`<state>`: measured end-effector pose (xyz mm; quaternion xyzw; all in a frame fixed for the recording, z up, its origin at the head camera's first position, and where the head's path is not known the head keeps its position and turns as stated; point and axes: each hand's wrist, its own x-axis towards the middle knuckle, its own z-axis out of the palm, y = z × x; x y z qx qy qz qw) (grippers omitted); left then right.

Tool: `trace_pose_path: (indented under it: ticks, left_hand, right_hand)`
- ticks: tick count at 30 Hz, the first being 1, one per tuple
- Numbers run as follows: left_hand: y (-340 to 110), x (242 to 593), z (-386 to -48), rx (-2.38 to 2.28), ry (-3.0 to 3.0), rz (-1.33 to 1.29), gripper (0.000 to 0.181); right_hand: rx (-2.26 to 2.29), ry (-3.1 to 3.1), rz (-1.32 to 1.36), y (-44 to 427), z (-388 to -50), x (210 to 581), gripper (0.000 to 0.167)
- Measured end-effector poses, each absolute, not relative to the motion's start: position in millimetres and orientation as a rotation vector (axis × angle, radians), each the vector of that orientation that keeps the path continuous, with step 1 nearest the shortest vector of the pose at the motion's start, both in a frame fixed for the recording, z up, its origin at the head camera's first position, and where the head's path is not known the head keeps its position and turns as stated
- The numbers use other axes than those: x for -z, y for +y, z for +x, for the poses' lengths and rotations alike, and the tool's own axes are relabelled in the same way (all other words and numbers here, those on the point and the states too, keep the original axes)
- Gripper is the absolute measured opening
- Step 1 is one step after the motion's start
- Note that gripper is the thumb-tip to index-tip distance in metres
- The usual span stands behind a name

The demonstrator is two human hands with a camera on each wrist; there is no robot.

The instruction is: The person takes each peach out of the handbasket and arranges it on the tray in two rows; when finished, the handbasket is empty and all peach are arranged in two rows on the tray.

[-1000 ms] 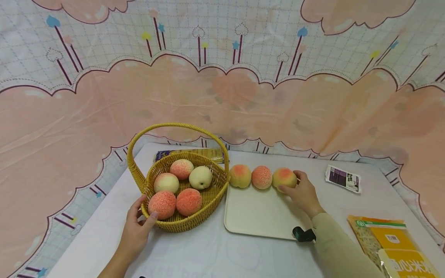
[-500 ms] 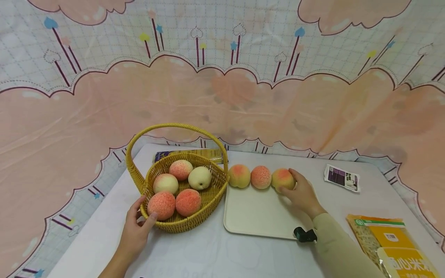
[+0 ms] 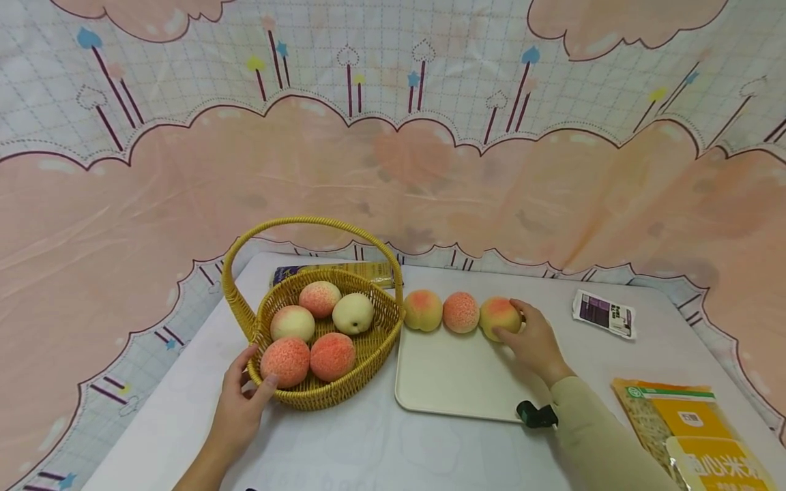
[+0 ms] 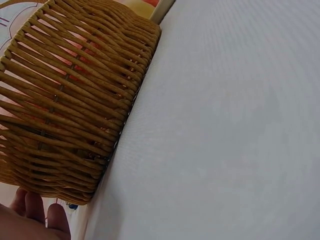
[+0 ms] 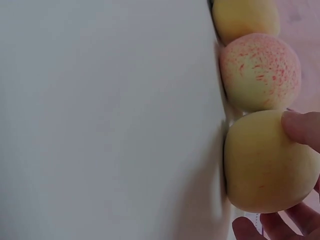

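Observation:
My right hand (image 3: 537, 346) grips a yellow peach with a red top (image 3: 499, 317), at the right end of a row of three along the back of a cream tray (image 3: 460, 378). In the right wrist view, the thumb lies on one side of this peach (image 5: 267, 162) and the fingers on the other. A speckled peach (image 3: 461, 312) sits in the middle, another yellow one (image 3: 423, 310) at the left. My left hand (image 3: 241, 402) holds the near left rim of a yellow wicker basket (image 3: 334, 394). Several peaches (image 3: 333, 356) lie inside it.
The basket's tall handle (image 3: 313, 221) arches over it. Behind lies a long yellow and blue packet (image 3: 381, 273). To the right are a purple and white sachet (image 3: 604, 314) and yellow food bags (image 3: 694, 429). A dark camera-like piece (image 3: 536, 414) sits at the right wrist.

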<state>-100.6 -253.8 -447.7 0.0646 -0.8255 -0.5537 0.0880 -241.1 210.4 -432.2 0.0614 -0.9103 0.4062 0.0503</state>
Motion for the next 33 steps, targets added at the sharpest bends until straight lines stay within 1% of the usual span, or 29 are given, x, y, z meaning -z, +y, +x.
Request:
trace_pose_path:
  ticks: [10, 19, 33]
  left_hand:
    - [-252.5, 447.5, -100.1, 1.631, -2.445, 0.184, 0.069]
    - [-251.8, 448.4, -99.2, 1.615, -2.437, 0.172, 0.067]
    - [-251.7, 445.4, -99.9, 1.635, -2.451, 0.187, 0.069]
  right_hand:
    - [-1.237, -2.756, 0.17, 209.2, -242.7, 433.0, 0.07]
    - [-1.243, -2.748, 0.159, 206.5, -236.2, 423.3, 0.07]
    - [-1.274, -2.616, 0.429, 174.4, -213.7, 399.4, 0.066]
